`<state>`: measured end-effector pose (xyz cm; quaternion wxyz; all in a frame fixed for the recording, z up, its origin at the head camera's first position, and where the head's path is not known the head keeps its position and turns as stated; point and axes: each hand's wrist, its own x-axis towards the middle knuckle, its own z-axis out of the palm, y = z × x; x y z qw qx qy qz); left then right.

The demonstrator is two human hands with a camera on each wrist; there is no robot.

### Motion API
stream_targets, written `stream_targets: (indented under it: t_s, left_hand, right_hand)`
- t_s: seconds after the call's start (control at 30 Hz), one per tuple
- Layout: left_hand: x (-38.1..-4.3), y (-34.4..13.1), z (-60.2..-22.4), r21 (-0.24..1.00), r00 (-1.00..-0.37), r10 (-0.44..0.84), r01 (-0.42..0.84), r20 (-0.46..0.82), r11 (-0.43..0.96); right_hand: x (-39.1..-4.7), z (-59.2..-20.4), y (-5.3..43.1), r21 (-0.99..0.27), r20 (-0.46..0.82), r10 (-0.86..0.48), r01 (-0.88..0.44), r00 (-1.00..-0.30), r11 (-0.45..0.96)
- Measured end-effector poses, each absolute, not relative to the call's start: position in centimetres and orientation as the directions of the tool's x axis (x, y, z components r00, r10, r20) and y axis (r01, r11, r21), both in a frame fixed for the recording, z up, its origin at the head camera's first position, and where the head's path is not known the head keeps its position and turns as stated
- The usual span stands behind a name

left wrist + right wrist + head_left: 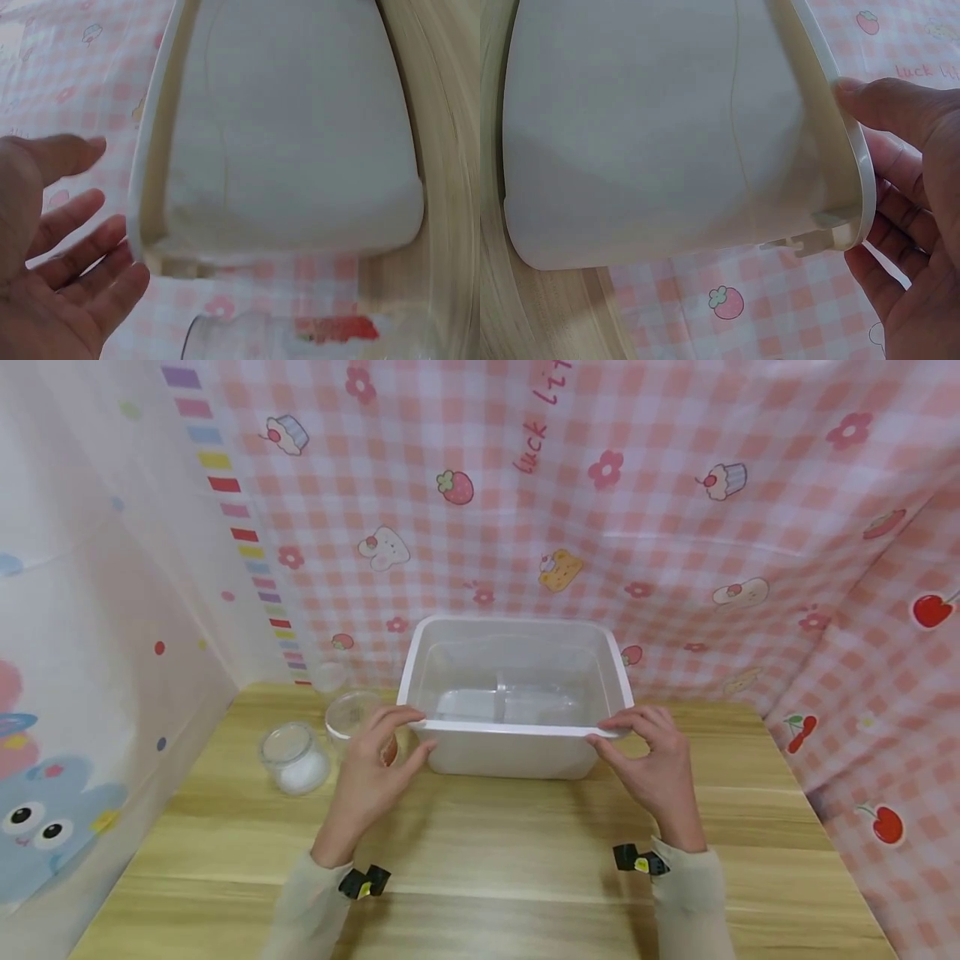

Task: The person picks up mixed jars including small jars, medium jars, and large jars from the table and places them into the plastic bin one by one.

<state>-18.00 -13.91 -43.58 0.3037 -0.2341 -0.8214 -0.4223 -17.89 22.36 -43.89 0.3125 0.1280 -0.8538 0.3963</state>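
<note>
A white, open-topped plastic bin [510, 752] stands on the wooden table, its long side facing me. At its near left corner my left hand [375, 768] has its fingertips right at the rim. The left wrist view shows those fingers loosely spread and the thumb [79, 154] apart from the rim. My right hand [652, 752] holds the rim at the near right corner. In the right wrist view its thumb [874, 97] lies on the rim, with the fingers reaching round the corner. Through the bin's opening, clear shapes [536, 702] show inside.
Left of the bin stands a glass jar [295, 760] with white contents. Beside it a clear container [348, 714] with reddish contents is partly hidden by my left hand. A pink checked cloth [480, 527] hangs close behind the bin. The wooden table [510, 860] extends toward me.
</note>
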Motion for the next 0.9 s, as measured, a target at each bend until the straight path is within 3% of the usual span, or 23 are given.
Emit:
stream_targets:
  t_s: [0.27,0.77,0.9]
  left_hand:
    - [-17.3,-16.2,-42.4,0.546,-0.744,0.127,0.583,0.656,0.602]
    - [-17.5,-21.6,-43.1,0.53,-0.689,-0.038,0.52,0.724,0.67]
    - [-17.0,-23.6,-43.8,0.621,-0.743,-0.147,0.415,0.653,0.665]
  right_hand:
    - [-18.0,-43.9,22.3,-0.594,0.624,0.034,-0.445,-0.781,0.67]
    - [-17.9,-44.0,22.3,-0.599,0.623,0.035,-0.447,-0.782,0.664]
    - [-17.8,-44.0,22.3,-0.605,0.619,0.038,-0.446,-0.785,0.659]
